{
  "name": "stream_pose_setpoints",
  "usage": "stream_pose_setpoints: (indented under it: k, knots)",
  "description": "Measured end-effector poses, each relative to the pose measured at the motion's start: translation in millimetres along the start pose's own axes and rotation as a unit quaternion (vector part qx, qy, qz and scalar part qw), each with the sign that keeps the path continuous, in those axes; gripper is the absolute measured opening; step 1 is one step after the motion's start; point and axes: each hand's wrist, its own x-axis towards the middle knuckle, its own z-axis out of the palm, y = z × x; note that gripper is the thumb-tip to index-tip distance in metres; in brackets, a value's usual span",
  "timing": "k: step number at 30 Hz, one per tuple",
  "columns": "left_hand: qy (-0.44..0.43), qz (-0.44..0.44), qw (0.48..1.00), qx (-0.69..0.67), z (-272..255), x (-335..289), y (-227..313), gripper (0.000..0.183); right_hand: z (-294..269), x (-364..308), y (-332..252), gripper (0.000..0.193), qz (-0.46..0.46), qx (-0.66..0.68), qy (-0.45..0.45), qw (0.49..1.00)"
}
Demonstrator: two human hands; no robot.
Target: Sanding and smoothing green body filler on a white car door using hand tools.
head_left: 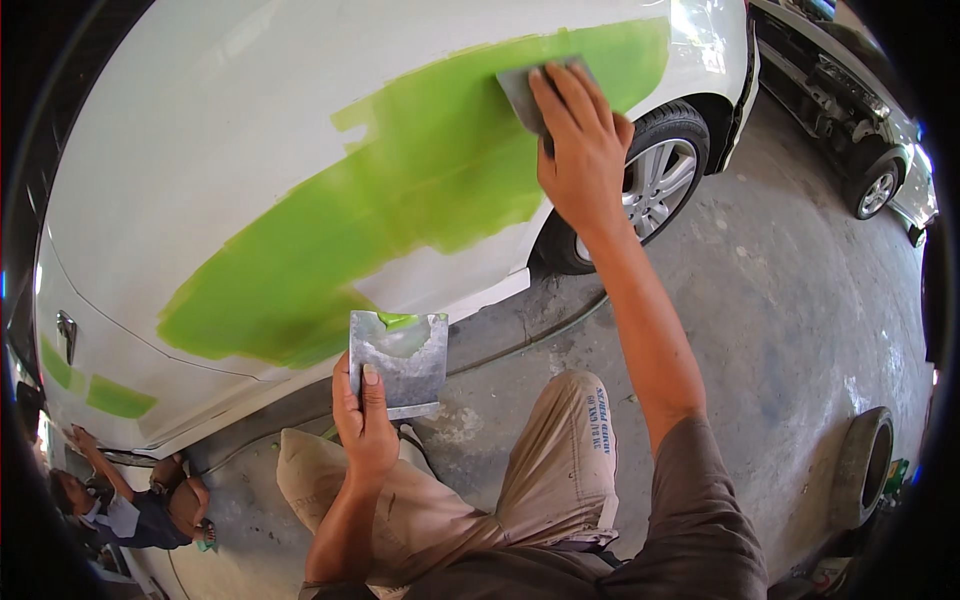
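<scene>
A broad patch of green body filler (330,235) is smeared along the side of a white car (200,120). My right hand (585,140) presses a grey flat spreader (518,95) against the filler near the rear wheel, fingers spread over its back and the thumb underneath. Lower down, in front of the car's sill, my left hand (368,410) grips a metal mixing plate (400,365), thumb on its face. A small lump of green filler (396,321) sits at that plate's top edge, with a dull smear below it.
The car's rear wheel (660,180) is just right of my right forearm. A hose (530,340) runs over the concrete floor (760,300). A loose tyre (862,468) stands at the right; another car (860,120) is beyond. At lower left, another person (130,500) reaches toward the white car.
</scene>
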Motion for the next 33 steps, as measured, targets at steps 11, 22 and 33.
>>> stream_pose_setpoints:
  k: [11, 22, 33]
  knots:
    - [0.009, 0.009, 1.000, -0.012, -2.9, 0.3, 2.4, 0.035, -12.6, 4.5, 5.6, 0.057, -0.018, -0.011, -0.072, 0.997]
    - [0.001, 0.020, 0.999, -0.033, -1.3, -0.7, 5.8, 0.038, 6.9, -131.5, 21.9, 0.057, -0.021, -0.048, -0.158, 0.986]
    - [-0.063, -0.064, 0.986, -0.142, 2.4, -0.6, 5.7, 0.043, -51.6, -132.0, -16.6, 0.058, 0.009, 0.023, -0.183, 0.983]
